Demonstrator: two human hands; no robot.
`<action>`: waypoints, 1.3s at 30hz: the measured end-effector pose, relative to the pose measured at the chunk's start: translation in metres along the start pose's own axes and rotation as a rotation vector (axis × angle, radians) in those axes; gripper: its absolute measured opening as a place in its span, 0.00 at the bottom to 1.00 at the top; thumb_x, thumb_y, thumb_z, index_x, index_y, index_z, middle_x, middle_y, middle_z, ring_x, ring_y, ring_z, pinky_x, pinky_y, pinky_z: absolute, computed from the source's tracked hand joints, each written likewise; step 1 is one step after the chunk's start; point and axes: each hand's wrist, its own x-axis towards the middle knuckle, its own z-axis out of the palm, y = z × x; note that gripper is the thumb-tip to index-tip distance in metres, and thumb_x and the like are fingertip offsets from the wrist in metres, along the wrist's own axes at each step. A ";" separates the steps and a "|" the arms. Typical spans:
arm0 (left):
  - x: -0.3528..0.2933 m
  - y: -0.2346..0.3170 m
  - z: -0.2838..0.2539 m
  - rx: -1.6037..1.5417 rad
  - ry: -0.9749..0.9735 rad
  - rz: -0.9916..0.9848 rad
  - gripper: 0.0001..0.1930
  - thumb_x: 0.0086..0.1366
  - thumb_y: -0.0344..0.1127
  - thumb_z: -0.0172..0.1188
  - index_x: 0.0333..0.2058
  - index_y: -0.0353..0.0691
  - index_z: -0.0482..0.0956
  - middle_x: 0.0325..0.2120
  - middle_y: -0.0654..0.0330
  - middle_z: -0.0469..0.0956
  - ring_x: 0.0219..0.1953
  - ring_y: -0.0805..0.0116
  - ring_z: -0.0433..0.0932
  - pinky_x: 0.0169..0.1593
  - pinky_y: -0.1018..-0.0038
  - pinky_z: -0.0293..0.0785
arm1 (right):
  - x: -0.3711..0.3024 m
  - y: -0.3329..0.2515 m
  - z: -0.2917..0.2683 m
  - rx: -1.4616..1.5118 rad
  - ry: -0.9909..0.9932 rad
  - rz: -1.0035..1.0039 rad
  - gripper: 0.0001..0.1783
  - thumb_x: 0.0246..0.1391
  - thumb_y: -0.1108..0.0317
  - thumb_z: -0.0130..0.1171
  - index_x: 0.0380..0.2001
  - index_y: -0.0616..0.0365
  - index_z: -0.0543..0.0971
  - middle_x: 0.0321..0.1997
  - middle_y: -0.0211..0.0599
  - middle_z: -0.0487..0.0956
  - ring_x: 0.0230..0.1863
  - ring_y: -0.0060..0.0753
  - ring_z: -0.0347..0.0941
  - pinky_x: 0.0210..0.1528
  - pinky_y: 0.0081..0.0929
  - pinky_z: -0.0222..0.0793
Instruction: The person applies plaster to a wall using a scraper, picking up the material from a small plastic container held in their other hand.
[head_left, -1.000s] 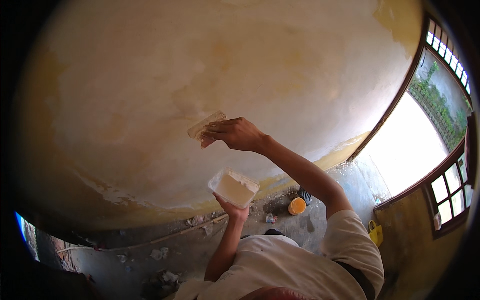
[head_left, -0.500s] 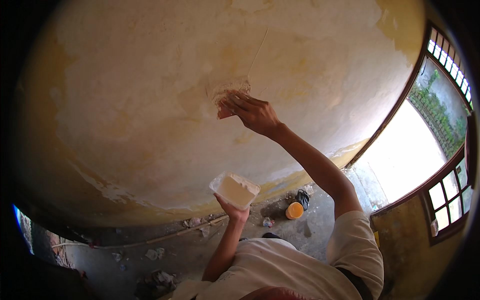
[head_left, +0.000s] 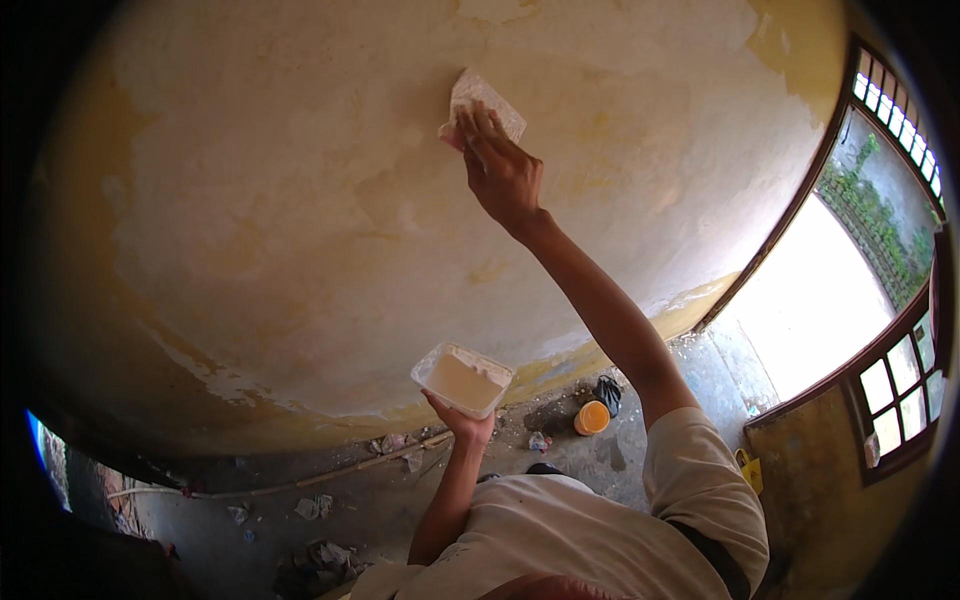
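My right hand (head_left: 503, 170) is raised high and closed on a flat putty scraper (head_left: 490, 105), its blade smeared with pale paste. The scraper is against or very near the wall (head_left: 300, 200), which carries patchy off-white filler over yellow paint; I cannot tell whether the whole edge touches. Lower down, my left hand (head_left: 468, 422) grips a clear rectangular plastic tub (head_left: 487, 400) from beneath. Cream-coloured putty (head_left: 462, 383) lies inside the tub, with lumps along its far rim.
On the grey floor (head_left: 620, 480) stand an orange-yellow bucket (head_left: 592, 418) and a black plastic bag (head_left: 607, 395). A long pole (head_left: 330, 472) lies along the wall's foot among scraps. At right are a bright doorway (head_left: 810, 300), a paned window (head_left: 900, 395) and a yellow bag (head_left: 749, 472).
My right hand has moved the scraper up the wall and turned its blade. The thick wet smear and thin ridge are no longer seen on the wall. The tub has shifted slightly left.
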 end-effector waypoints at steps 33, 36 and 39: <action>0.001 -0.001 -0.002 -0.019 -0.033 0.051 0.36 0.73 0.74 0.42 0.69 0.59 0.68 0.65 0.70 0.71 0.68 0.63 0.69 0.72 0.54 0.63 | 0.053 0.076 -0.048 0.021 0.268 0.103 0.22 0.60 0.73 0.65 0.58 0.46 0.84 0.53 0.35 0.87 0.45 0.40 0.88 0.37 0.31 0.84; 0.000 0.000 0.000 -0.029 -0.043 0.040 0.36 0.73 0.73 0.42 0.69 0.58 0.68 0.65 0.70 0.72 0.68 0.63 0.69 0.72 0.54 0.64 | 0.047 0.039 -0.014 -0.119 0.152 -0.033 0.24 0.58 0.69 0.68 0.59 0.46 0.82 0.57 0.36 0.85 0.52 0.40 0.86 0.40 0.32 0.85; 0.005 0.003 -0.017 -0.028 -0.082 0.056 0.36 0.74 0.73 0.42 0.69 0.58 0.68 0.65 0.70 0.72 0.68 0.62 0.69 0.72 0.54 0.65 | -0.018 -0.020 0.017 0.002 -0.165 -0.280 0.28 0.55 0.73 0.68 0.61 0.49 0.80 0.60 0.33 0.83 0.58 0.36 0.83 0.44 0.30 0.86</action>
